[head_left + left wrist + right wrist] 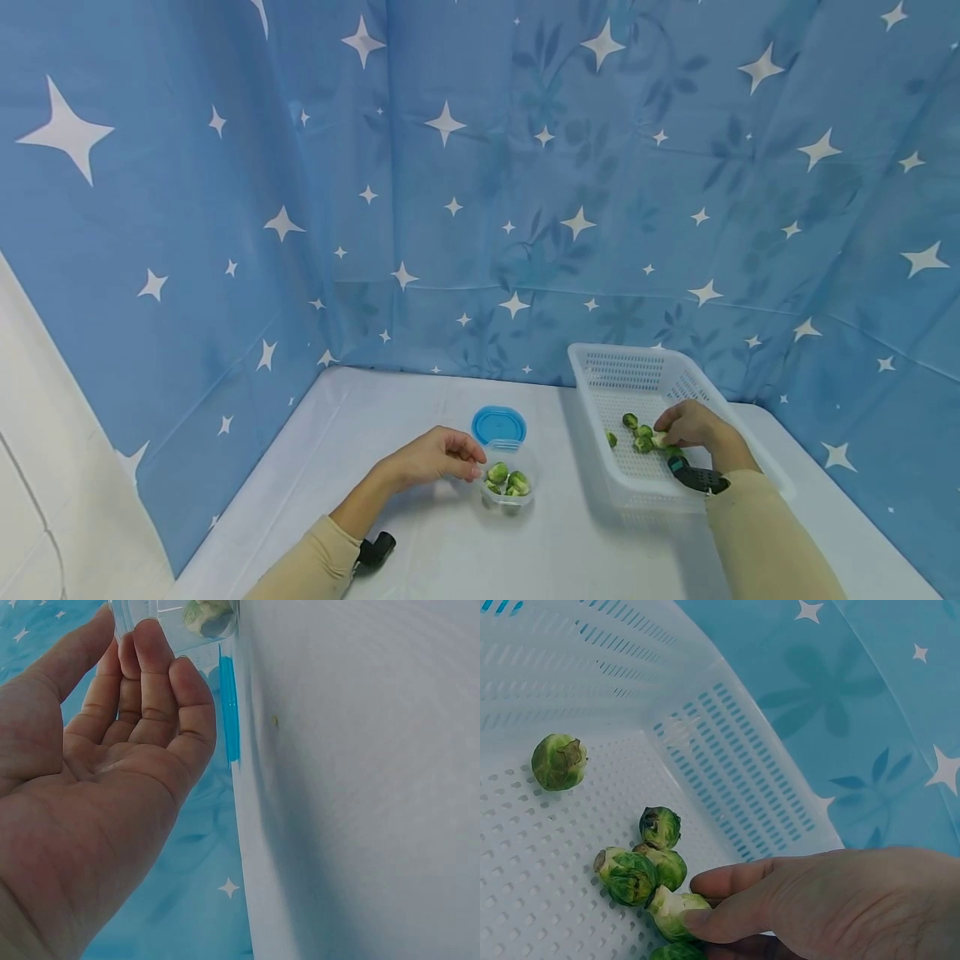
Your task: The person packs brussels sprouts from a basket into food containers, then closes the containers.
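My left hand (442, 456) is at the left rim of a small clear plastic container (508, 506), thumb and fingertips pinching its edge. Several Brussels sprouts (517, 482) lie inside it. In the left wrist view the container (169, 611) shows only in part, at the top. Over on the right, my right hand (693, 425) reaches into a white perforated basket (626, 487). Its thumb and fingers pinch a pale-stemmed Brussels sprout (670, 910), low among others. Several more Brussels sprouts (627, 876) lie close beside the fingertips, and a single Brussels sprout (559, 762) sits apart.
A round blue lid (499, 425) lies on the white table (420, 550) just behind the clear container. Blue star-patterned curtains (465, 208) enclose the back and sides. The basket's raised walls surround my right hand.
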`<state>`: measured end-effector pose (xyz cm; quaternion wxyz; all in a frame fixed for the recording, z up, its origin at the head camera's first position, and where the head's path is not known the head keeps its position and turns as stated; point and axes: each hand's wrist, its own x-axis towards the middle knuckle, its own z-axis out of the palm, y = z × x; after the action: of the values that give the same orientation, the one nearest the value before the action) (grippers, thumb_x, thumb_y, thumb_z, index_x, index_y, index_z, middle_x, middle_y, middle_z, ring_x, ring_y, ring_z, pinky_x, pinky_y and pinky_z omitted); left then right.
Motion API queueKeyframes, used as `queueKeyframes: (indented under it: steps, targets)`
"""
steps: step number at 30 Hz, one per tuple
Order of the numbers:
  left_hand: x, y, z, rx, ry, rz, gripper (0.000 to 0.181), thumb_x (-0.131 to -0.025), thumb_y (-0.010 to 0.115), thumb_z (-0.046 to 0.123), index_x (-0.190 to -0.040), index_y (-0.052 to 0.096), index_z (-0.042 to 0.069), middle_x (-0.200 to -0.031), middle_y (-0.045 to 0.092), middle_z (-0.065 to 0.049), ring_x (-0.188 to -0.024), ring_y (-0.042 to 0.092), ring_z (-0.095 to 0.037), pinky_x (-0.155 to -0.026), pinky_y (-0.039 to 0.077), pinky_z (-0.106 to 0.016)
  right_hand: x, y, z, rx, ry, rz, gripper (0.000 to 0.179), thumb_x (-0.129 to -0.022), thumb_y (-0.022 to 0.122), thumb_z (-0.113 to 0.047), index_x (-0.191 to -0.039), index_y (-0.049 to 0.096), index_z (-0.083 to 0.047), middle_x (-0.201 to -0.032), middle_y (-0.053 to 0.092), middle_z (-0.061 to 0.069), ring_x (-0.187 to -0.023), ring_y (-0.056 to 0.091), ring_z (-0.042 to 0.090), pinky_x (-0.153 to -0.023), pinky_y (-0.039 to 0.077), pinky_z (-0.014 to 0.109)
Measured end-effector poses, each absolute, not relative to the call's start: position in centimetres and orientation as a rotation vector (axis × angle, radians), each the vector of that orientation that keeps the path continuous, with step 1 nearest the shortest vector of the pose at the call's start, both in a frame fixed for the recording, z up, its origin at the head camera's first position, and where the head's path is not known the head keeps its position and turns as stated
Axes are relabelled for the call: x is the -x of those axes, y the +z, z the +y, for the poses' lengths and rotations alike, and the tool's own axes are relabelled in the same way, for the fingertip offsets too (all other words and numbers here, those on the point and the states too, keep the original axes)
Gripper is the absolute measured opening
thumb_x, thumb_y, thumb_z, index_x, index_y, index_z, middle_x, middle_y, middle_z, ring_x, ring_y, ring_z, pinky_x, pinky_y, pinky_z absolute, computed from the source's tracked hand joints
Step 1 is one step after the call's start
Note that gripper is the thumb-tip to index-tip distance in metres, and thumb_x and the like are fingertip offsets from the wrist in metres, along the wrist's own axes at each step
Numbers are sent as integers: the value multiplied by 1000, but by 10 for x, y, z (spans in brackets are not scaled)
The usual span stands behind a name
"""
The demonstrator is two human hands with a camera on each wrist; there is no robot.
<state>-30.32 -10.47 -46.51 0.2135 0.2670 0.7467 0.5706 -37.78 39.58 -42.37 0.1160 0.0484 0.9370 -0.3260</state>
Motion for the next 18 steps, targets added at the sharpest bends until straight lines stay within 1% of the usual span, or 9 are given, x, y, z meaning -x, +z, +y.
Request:
queueKeyframes:
  steps: [5,10,15,18]
  targets:
    - [302,-464,-105,-732,1586,2069,23,-98,72,12,-117,72,-1,-101,74,0,-90,70,-16,-84,57,-37,378,-425,397,-146,-978,2735,16,-82,77,7,-97,75,4,-91,71,12,-82,65,20,-74,59,36]
    - [302,-464,-105,-732,1590,2063,23,-98,72,12,-117,72,-1,-101,74,0,-90,69,-16,-84,57,-37,381,-426,398,-156,-985,2735,17,-82,78,6,-98,74,5,-95,72,14,-84,67,20,-76,59,38]
    - [303,-465,-105,-733,1583,2074,24,-98,73,14,-117,72,0,-102,74,-1,-91,69,-17,-84,57,-37,378,-422,394,-95,-962,2767,20,-86,75,3,-105,71,8,-102,71,20,-91,70,24,-80,61,43]
    - [303,-465,-105,-730,1576,2079,26,-98,74,15,-118,72,-1,-102,74,-1,-91,69,-17,-84,57,-37,373,-416,391,-16,-931,2814,26,-89,71,2,-113,68,13,-108,69,26,-93,70,27,-82,60,45]
